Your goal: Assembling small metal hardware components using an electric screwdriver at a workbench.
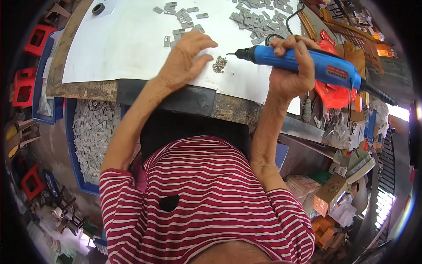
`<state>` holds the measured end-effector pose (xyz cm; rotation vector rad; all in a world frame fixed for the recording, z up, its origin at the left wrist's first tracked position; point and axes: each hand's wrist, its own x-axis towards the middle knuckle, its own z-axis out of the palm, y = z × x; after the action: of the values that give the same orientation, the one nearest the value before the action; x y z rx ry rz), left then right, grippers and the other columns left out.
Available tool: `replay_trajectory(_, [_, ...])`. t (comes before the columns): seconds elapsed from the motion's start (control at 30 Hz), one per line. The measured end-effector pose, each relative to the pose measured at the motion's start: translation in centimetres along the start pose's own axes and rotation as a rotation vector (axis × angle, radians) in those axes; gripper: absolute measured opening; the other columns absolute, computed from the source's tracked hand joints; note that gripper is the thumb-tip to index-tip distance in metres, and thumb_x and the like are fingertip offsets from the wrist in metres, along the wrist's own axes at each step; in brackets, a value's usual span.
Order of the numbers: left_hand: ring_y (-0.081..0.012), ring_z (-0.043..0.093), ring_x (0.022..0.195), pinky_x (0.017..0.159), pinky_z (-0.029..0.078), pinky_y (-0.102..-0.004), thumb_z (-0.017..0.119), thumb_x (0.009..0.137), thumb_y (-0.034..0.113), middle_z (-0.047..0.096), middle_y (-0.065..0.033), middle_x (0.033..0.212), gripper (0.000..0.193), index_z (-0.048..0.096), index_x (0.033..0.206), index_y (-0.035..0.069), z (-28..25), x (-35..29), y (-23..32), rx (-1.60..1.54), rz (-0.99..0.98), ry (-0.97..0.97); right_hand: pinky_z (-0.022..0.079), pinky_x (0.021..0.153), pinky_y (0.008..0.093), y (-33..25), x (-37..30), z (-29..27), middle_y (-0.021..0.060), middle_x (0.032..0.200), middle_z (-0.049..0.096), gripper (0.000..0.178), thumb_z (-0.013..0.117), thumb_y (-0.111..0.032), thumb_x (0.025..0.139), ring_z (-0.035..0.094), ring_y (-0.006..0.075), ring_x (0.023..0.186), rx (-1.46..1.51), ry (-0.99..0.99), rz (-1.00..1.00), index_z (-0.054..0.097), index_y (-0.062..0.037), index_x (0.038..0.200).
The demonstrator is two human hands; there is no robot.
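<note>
My right hand is closed round a blue electric screwdriver, held nearly level with its thin bit pointing left. The bit's tip is just above a small pile of tiny screws on the white sheet. On the other side of that pile is my left hand, its thumb and forefinger apart and nothing visible between them. Its remaining fingers are partly hidden. Just beyond it lie several flat grey metal plates with cut-outs. A larger heap of the same plates is spread at the far right of the sheet.
A black tape roll sits at the far left. Below the worn table edge, a blue crate holds many small grey parts. Red stools stand at left. A red plastic bag and clutter crowd the right.
</note>
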<state>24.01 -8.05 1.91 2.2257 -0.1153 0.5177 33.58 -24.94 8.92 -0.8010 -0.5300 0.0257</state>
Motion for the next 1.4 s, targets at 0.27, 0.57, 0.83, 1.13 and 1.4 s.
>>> replay_trajectory(0.27, [-0.0163, 0.052, 0.09, 0.075, 0.042, -0.0284, 0.065, 0.074, 0.012, 0.058, -0.0055, 0.101, 0.027, 0.06, 0.1, 0.005, 3.3, -2.0, 2.2, -0.276, -0.254, 0.24, 0.037, 0.075, 0.0416, -1.2, -1.3, 0.7, 0.0108, 0.075, 0.052, 0.019, 0.054, -0.01, 0.076, 0.05, 0.0211, 0.063, 0.043, -0.04, 0.056, 0.054, -0.0031, 0.093])
replay_trajectory(0.57, [-0.0153, 0.057, 0.079, 0.065, 0.045, -0.0295, 0.064, 0.076, 0.013, 0.06, -0.0063, 0.088, 0.015, 0.062, 0.087, 0.003, 3.7, -2.1, 2.7, -0.383, -0.313, 0.262, 0.04, 0.071, 0.0444, -1.2, -1.8, 0.9, 0.0132, 0.073, 0.054, 0.021, 0.052, -0.008, 0.077, 0.051, 0.0216, 0.059, 0.136, 0.008, 0.087, 0.051, 0.0, 0.096])
replay_trajectory(0.83, [-0.0076, 0.048, 0.067, 0.061, 0.041, -0.0206, 0.064, 0.077, 0.012, 0.058, 0.0, 0.08, 0.012, 0.062, 0.086, 0.004, 3.6, -2.2, 2.8, -0.425, -0.349, 0.262, 0.037, 0.075, 0.0409, -1.4, -1.9, 1.3, 0.0099, 0.075, 0.052, 0.018, 0.055, -0.012, 0.076, 0.049, 0.0206, 0.063, 0.066, 0.008, 0.096, 0.055, -0.0029, 0.091])
replay_trajectory(1.13, [-0.0107, 0.051, 0.066, 0.059, 0.043, -0.0236, 0.064, 0.076, 0.011, 0.059, -0.0034, 0.079, 0.012, 0.062, 0.084, 0.003, 3.9, -2.2, 2.5, -0.35, -0.302, 0.268, 0.04, 0.069, 0.0441, -1.1, -2.0, 1.0, 0.0132, 0.074, 0.054, 0.021, 0.051, -0.007, 0.077, 0.051, 0.0208, 0.058, 0.084, -0.026, 0.078, 0.051, 0.0009, 0.096])
replay_trajectory(1.4, [-0.0147, 0.055, 0.068, 0.06, 0.045, -0.0272, 0.063, 0.076, 0.011, 0.06, -0.0074, 0.08, 0.012, 0.062, 0.084, 0.002, 3.8, -2.3, 2.6, -0.334, -0.327, 0.238, 0.04, 0.069, 0.044, -1.2, -2.0, 1.0, 0.0136, 0.073, 0.054, 0.021, 0.051, -0.007, 0.077, 0.052, 0.0211, 0.058, 0.083, -0.025, 0.079, 0.051, 0.0018, 0.096])
